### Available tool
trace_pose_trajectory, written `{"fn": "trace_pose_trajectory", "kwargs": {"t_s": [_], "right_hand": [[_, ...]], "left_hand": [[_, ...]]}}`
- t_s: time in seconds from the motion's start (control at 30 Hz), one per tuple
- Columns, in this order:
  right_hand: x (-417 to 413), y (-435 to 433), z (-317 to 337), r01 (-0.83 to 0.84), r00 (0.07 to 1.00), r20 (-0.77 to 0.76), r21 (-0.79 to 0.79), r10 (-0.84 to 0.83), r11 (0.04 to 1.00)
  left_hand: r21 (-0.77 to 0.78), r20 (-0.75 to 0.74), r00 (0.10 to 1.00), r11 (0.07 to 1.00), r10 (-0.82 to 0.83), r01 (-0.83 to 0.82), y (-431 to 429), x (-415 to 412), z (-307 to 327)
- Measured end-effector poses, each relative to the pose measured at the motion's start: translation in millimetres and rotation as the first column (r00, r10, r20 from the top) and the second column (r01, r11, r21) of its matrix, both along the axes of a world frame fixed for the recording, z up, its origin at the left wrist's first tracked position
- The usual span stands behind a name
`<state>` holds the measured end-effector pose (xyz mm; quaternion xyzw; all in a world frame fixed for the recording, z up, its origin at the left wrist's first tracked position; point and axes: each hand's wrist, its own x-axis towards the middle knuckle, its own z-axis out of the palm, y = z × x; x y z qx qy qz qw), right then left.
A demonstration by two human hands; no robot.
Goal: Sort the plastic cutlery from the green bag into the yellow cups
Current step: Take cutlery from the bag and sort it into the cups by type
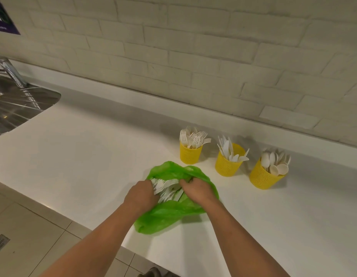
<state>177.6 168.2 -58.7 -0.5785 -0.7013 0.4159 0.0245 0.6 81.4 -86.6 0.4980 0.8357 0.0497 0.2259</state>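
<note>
A green plastic bag [167, 214] lies open on the white counter [83, 160], with a pile of white plastic cutlery [166, 188] showing in its mouth. My left hand [140, 196] is curled around a bunch of that cutlery at the bag's left side. My right hand [195, 189] reaches into the bag from the right, fingers bent down among the pieces. Behind the bag stand three yellow perforated cups: the left cup [190, 154] holds forks, the middle cup [227, 164] knives, the right cup [262, 176] spoons.
A steel sink [15, 104] with a tap sits at the counter's far left. A white brick wall [193, 56] runs behind the cups. The counter's front edge is close below the bag, with tiled floor [29, 236] beyond it.
</note>
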Motion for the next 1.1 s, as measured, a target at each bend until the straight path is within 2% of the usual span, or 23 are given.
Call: {"fn": "trace_pose_trajectory", "kwargs": {"t_s": [0.1, 0.23, 0.33, 0.47, 0.57, 0.67, 0.8, 0.87, 0.97, 1.0, 1.03, 1.1], "right_hand": [[-5.1, 3.9, 10.7, 0.164, 0.970, -0.190, 0.037, -0.154, 0.986], [-16.0, 13.9, 16.5, 0.312, 0.825, -0.461, -0.113, -0.328, 0.943], [-14.4, 19.1, 13.8, 0.288, 0.809, -0.499, -0.125, -0.311, 0.950], [-9.1, 21.9, 5.8, 0.262, 0.789, -0.516, -0.210, -0.334, 0.942], [-9.5, 19.4, -1.1, 0.206, 0.784, -0.509, -0.325, -0.354, 0.923], [-11.7, 11.9, -1.0, 0.070, 0.733, -0.597, -0.410, -0.326, 0.909], [-9.3, 8.0, 0.5, -0.039, 0.731, -0.647, -0.359, -0.218, 0.933], [-6.8, 9.2, -2.9, -0.054, 0.697, -0.674, -0.390, -0.245, 0.919], [-6.5, 8.8, -10.3, -0.062, 0.628, -0.709, -0.458, -0.322, 0.887], [-7.3, 8.3, -13.0, -0.055, 0.643, -0.707, -0.425, -0.293, 0.903], [-8.1, 7.6, -15.4, -0.041, 0.706, -0.678, -0.331, -0.207, 0.943], [-9.8, 5.5, -21.8, -0.061, 0.874, -0.484, -0.029, 0.040, 0.998]], "left_hand": [[0.047, -0.027, 0.996, 0.996, -0.080, 0.081, -4.3, 0.1, -1.3], [0.083, 0.006, 0.976, 0.973, -0.216, 0.215, -10.9, 2.3, 0.4], [0.142, 0.030, 0.976, 0.968, -0.216, 0.209, -17.4, 1.2, -0.2], [0.265, 0.214, 0.965, 0.960, -0.155, 0.095, -22.6, -3.8, 3.0], [0.284, 0.304, 0.941, 0.957, -0.150, 0.061, -21.5, -5.5, 9.9], [0.284, 0.340, 0.928, 0.958, -0.150, 0.051, -17.4, -6.8, 16.1], [0.326, 0.411, 0.906, 0.945, -0.104, -0.040, -6.8, -4.7, 28.1], [0.321, 0.425, 0.901, 0.945, -0.085, -0.062, -1.8, -6.5, 31.1], [0.261, 0.372, 0.917, 0.964, -0.148, 0.049, 3.0, -9.4, 27.0], [0.226, 0.350, 0.922, 0.970, -0.165, 0.088, 4.0, -8.7, 23.4], [0.193, 0.334, 0.927, 0.975, -0.171, 0.111, 4.4, -7.3, 19.2], [0.159, 0.314, 0.936, 0.980, -0.162, 0.116, 3.8, -4.6, 10.7]]}}
